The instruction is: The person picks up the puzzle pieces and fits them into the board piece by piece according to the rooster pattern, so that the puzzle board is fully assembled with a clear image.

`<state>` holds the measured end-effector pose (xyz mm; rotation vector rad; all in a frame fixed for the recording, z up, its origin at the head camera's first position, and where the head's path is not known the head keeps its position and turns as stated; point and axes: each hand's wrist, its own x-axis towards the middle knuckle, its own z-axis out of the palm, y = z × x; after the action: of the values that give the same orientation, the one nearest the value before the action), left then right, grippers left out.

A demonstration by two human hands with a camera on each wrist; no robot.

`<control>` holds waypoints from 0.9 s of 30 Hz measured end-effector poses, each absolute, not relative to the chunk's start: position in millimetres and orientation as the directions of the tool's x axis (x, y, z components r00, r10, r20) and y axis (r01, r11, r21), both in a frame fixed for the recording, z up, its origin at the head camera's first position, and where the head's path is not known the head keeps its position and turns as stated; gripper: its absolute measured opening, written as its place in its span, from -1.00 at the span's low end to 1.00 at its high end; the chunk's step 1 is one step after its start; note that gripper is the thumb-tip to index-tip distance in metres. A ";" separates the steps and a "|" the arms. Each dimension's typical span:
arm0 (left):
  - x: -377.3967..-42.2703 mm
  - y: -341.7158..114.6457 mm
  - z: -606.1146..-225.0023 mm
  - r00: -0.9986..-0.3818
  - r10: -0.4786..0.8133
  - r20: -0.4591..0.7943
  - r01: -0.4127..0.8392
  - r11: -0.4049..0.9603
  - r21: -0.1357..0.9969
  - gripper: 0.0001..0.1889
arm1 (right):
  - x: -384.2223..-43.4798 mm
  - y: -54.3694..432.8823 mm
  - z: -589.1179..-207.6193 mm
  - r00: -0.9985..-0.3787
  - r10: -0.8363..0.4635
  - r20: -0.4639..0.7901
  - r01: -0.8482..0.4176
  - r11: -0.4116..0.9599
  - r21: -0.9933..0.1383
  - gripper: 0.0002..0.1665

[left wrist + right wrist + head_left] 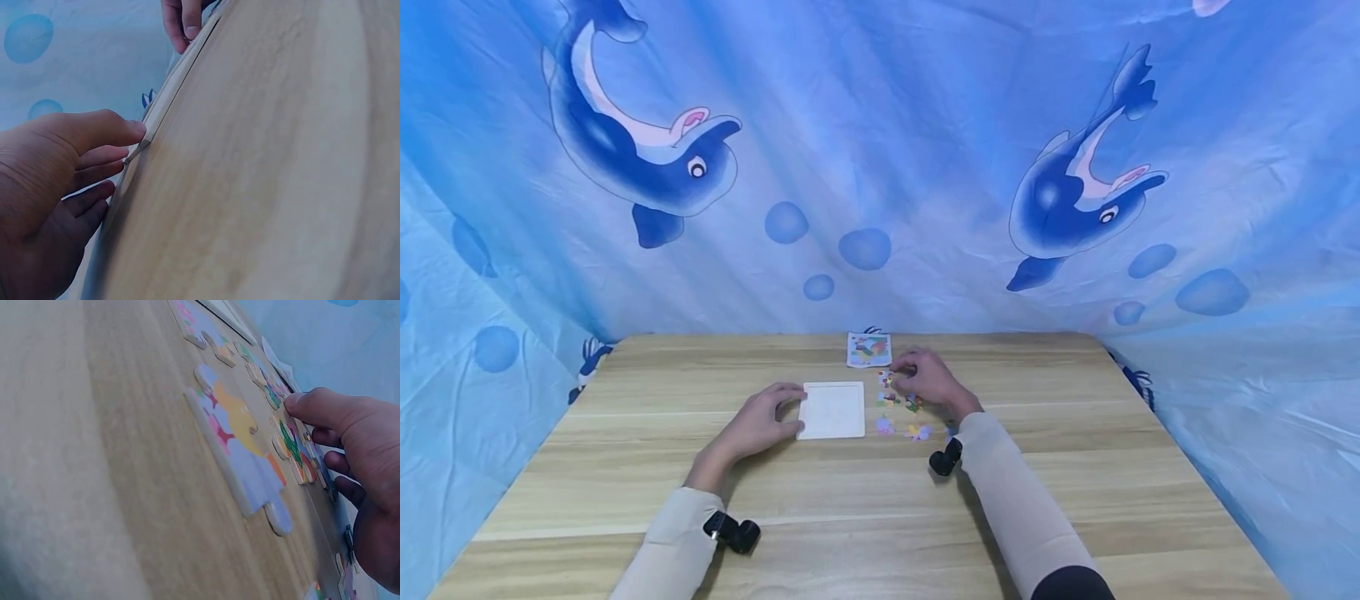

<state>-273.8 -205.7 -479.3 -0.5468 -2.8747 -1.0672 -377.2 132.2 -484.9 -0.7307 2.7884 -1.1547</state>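
A flat white puzzle tray lies on the table. My left hand touches its left side, fingers near the far corner and thumb near the close corner. In the left wrist view the thumb rests at the tray's corner, the other fingers lower beside it. My right hand reaches over loose jigsaw pieces to the right of the tray. Its thumb and bent forefinger are apart, close to the far pieces. A yellow and lilac jigsaw piece lies flat near that wrist; nothing shows lifted in these fingers.
A small picture card lies near the table's far edge, beyond the pieces. The wooden table extends toward me and to both sides. Behind it hangs a blue curtain printed with dolphins and bubbles.
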 end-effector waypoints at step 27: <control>-273.7 -205.2 -483.0 -0.937 0.316 0.149 0.334 0.684 0.648 -0.45 | -350.5 120.6 -479.3 -0.870 -0.465 0.162 -0.432 0.564 -0.703 -0.67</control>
<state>-273.7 -205.2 -483.0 -0.5522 -2.8598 -1.1090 -350.5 120.6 -479.3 -0.7866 2.7418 -1.2148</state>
